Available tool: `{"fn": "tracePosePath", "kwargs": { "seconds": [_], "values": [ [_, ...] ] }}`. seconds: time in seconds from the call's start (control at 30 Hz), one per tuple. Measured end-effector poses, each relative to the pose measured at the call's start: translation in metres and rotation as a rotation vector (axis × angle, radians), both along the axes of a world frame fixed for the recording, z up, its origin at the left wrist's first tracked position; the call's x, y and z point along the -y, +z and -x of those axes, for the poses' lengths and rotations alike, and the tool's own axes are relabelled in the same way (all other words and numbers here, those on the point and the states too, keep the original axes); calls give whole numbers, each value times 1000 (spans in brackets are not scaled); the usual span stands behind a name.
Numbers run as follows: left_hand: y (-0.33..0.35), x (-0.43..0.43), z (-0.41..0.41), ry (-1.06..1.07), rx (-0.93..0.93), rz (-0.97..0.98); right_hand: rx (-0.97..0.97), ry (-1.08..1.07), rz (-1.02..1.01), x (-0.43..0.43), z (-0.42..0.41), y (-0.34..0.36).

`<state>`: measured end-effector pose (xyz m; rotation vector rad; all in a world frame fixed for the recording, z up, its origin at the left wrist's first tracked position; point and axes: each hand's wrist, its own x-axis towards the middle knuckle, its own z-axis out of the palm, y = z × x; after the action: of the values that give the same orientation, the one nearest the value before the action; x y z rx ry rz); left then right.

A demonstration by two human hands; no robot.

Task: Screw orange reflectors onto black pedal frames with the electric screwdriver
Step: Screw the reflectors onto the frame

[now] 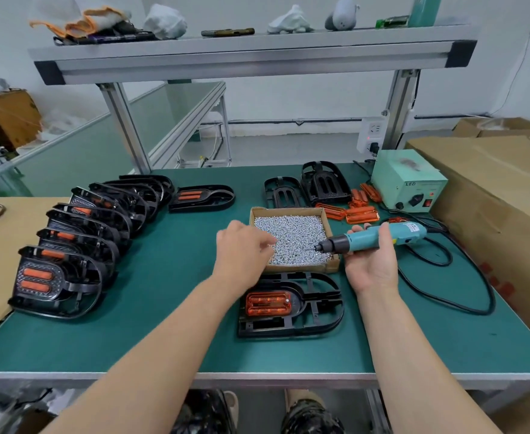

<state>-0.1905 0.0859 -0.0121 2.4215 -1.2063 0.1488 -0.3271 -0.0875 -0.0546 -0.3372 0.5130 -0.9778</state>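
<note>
1. Between both wrists, flat on the green surface (163, 324): black pedal frame (291, 321), with orange reflector (268, 303) seated in its left part.
2. Left hand (241, 249): fingers bent down over the near-left corner of the cardboard box (288, 210) full of screws (291, 236); cannot tell whether pinching one.
3. Right hand (371, 261): palm up, fingers wrapped around the electric screwdriver (379, 238), bit pointing left over the box.
4. Left of the left hand: row of finished pedals (69, 261), overlapping one another.
5. Beyond the right hand: loose reflectors (360, 214), then two bare frames (307, 186) and a pale green power unit (409, 183).
</note>
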Motion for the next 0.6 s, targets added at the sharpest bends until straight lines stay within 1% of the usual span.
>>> {"fn": "tracePosePath", "kwargs": {
  "seconds": [0.1, 0.2, 0.27, 0.37, 0.43, 0.6],
  "values": [
    [7, 29, -12, -67, -14, -236, 4, -5, -8, 2, -1, -2],
    [5, 47, -11, -130, -34, -356, 24, -2, -11, 4, -1, -4],
    [3, 53, -8, -168, -16, -377, 29, 0, -11, 4, -1, -5],
    [3, 56, -2, -196, 114, -381, 30, -2, -9, 5, -1, -6],
    [3, 57, 0, -192, 160, -363, 28, -3, -8, 4, -1, -6],
    [-3, 55, 2, -176, 162, -327, 26, -9, -7, 4, -2, -5]
  ]
}}
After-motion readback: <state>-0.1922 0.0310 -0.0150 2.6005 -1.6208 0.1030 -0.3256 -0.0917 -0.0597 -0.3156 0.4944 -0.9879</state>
